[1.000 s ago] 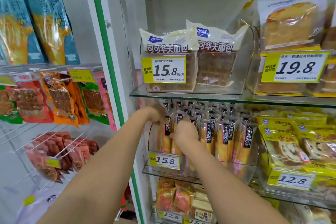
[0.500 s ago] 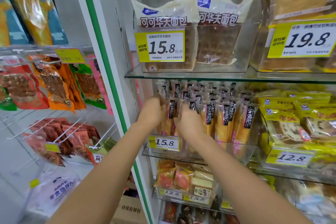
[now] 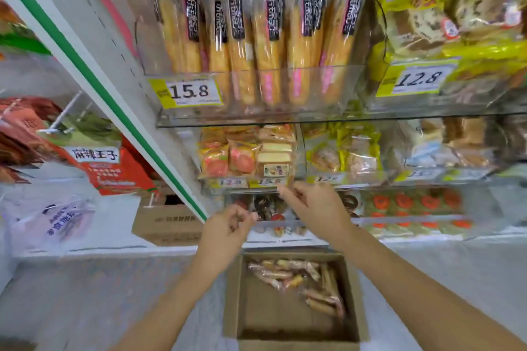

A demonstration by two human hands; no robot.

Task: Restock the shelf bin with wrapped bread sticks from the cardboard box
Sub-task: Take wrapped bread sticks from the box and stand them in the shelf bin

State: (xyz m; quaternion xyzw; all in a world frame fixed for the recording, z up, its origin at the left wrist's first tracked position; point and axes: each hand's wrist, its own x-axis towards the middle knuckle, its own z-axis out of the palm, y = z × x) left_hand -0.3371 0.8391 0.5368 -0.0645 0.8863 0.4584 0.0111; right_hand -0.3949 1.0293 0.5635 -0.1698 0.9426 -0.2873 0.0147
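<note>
clear-wrapped long bread sticks (image 3: 242, 60): golden, black label bands, pink lower ends
paper price tag (image 3: 189, 92): yellow edge, white middle, black digits
open cardboard box (image 3: 273, 319): brown
shelf upright (image 3: 85, 71): white, green stripe

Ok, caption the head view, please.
Left hand and right hand hover empty above the cardboard box of wrapped bread sticks, below the stocked shelf bin.

Tag (image 3: 191, 92) on shelf bin (image 3: 346, 88) reads 15.8 — neighbouring tag (image 3: 416, 79) 12.8 — red packet (image 3: 114, 171), 麻辣王子.

Shop aisle, glass shelves (image 3: 285, 120) of packaged bread, yellow price tags (image 3: 189, 92) reading 15.8, 12.8
</note>
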